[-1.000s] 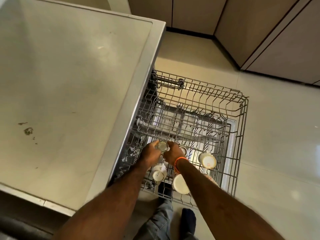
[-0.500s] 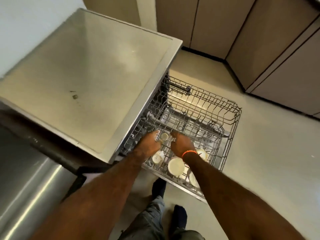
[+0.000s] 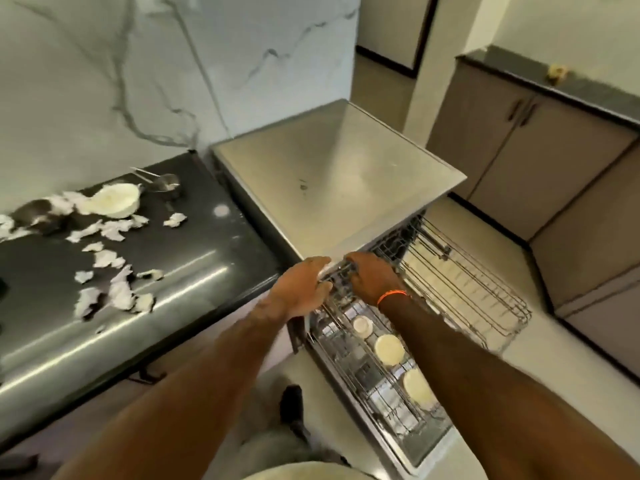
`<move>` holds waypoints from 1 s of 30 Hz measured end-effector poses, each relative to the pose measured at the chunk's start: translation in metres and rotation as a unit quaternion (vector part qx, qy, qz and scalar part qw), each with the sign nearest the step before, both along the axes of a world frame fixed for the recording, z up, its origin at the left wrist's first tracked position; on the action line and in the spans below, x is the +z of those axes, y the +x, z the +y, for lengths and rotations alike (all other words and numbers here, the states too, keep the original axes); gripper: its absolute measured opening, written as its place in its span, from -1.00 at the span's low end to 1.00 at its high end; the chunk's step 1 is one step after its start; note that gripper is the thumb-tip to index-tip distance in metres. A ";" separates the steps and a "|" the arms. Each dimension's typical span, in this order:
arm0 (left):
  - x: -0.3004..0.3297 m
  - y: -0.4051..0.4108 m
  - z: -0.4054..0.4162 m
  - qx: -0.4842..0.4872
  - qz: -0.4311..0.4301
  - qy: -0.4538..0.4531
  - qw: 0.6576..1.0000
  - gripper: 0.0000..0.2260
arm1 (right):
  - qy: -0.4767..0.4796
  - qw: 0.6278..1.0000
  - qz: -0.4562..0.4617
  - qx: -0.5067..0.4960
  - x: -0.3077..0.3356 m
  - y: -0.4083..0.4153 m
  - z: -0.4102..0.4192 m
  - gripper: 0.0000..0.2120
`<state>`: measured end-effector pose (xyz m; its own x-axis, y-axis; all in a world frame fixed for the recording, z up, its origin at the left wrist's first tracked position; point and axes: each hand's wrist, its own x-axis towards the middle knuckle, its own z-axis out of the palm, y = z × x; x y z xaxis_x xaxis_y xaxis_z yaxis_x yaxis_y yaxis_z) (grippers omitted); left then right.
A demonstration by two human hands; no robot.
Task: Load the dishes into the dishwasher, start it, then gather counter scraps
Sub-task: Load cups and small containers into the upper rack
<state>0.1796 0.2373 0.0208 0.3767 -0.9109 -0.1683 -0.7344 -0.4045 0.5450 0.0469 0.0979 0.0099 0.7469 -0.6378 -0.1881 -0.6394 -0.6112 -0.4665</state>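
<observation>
Marble wall [image 3: 86, 81] backs your dark table [image 3: 194, 258], where torn white scraps [image 3: 110, 261] lie scattered near a white bowl [image 3: 116, 200]. Beside it stands the steel dishwasher [image 3: 339, 174] with its wire rack [image 3: 460, 289] pulled out over the floor. Your left hand [image 3: 299, 289] and right hand [image 3: 372, 277] both curl their fingers on the rack's near edge. White cups [image 3: 388, 348] sit upturned in the rack below your right wrist.

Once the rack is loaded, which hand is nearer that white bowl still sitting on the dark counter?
Left, probably. The left hand is on the counter side of the rack, nearer the white bowl; the right hand would have to cross over it.
</observation>
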 end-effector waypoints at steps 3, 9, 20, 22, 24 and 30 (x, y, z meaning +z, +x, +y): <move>0.015 0.030 0.040 0.048 -0.040 -0.027 0.998 -0.49 | -0.007 0.998 -0.033 0.061 0.018 0.039 0.031 -0.57; 0.031 0.102 0.124 0.190 -0.071 -0.038 0.978 -0.41 | -0.007 0.986 -0.071 0.150 0.034 0.130 0.093 -0.55; 0.036 0.273 0.242 0.310 -0.074 -0.032 0.947 -0.36 | 0.011 0.968 -0.109 0.226 0.049 0.318 0.183 -0.56; 0.036 0.305 0.256 0.322 -0.069 -0.035 0.944 -0.36 | 0.012 0.966 -0.106 0.234 0.049 0.354 0.197 -0.55; 0.035 0.332 0.267 0.329 -0.072 -0.040 0.941 -0.35 | 0.010 0.963 -0.108 0.247 0.052 0.384 0.210 -0.54; 0.032 0.405 0.305 0.360 -0.088 -0.053 0.927 -0.32 | 0.030 0.958 -0.096 0.268 0.051 0.463 0.247 -0.50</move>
<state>0.5849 0.5419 0.0524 0.9068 -0.4205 0.0286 -0.3758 -0.7758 0.5068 0.5100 0.3445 0.0607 0.9885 -0.1458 -0.0394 -0.1409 -0.7964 -0.5882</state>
